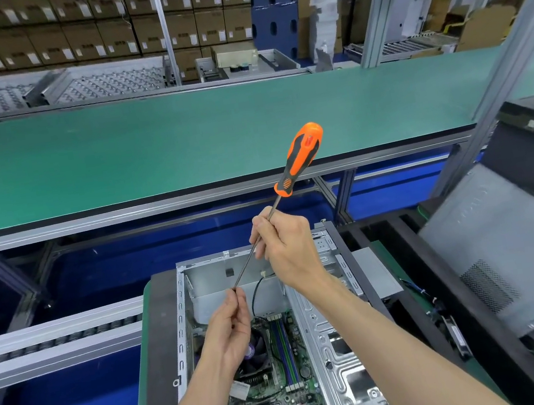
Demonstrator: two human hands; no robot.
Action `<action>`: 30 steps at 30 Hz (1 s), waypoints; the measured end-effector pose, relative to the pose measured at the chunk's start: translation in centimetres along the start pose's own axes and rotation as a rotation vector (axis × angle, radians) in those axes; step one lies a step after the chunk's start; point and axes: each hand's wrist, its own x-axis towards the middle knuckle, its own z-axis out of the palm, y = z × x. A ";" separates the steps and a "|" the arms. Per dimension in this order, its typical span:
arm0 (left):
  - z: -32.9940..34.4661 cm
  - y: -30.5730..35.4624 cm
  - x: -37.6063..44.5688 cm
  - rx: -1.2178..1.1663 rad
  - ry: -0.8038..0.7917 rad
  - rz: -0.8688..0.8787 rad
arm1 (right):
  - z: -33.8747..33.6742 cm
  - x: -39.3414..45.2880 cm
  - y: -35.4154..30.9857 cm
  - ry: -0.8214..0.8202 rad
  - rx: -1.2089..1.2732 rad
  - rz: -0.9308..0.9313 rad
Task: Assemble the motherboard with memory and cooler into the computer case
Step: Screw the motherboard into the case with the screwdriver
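An open computer case [334, 338] lies in front of me with the green motherboard [282, 404] inside it. Memory sticks [286, 352] stand in their slots, and the black cooler fan [258, 352] sits partly hidden under my left hand. A long screwdriver [300, 159] with an orange and black handle is held tilted above the case, handle up and to the right. My right hand [286, 248] grips its metal shaft near the middle. My left hand [232, 325] pinches the tip of the shaft; whether a screw is there I cannot tell.
A green conveyor belt [180, 139] runs across behind the case. A grey case side panel [509, 256] leans at the right. A roller rail [54, 341] lies at the left. Aluminium frame posts [509, 48] rise at the right; stacked cartons [76, 26] fill the background.
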 end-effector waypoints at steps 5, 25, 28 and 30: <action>0.1 -0.1 -0.1 -0.100 -0.020 0.001 | 0.2 0.0 0.2 0.005 0.021 0.022; 1.4 0.0 -0.9 -0.110 -0.014 0.071 | 0.2 -0.2 -0.2 0.026 0.055 0.032; 1.8 0.1 -1.2 -0.094 0.006 0.070 | 0.2 -0.3 -0.2 0.012 0.059 0.042; 2.1 0.2 -1.3 -0.101 -0.001 0.069 | 0.2 -0.3 -0.2 0.016 0.069 0.050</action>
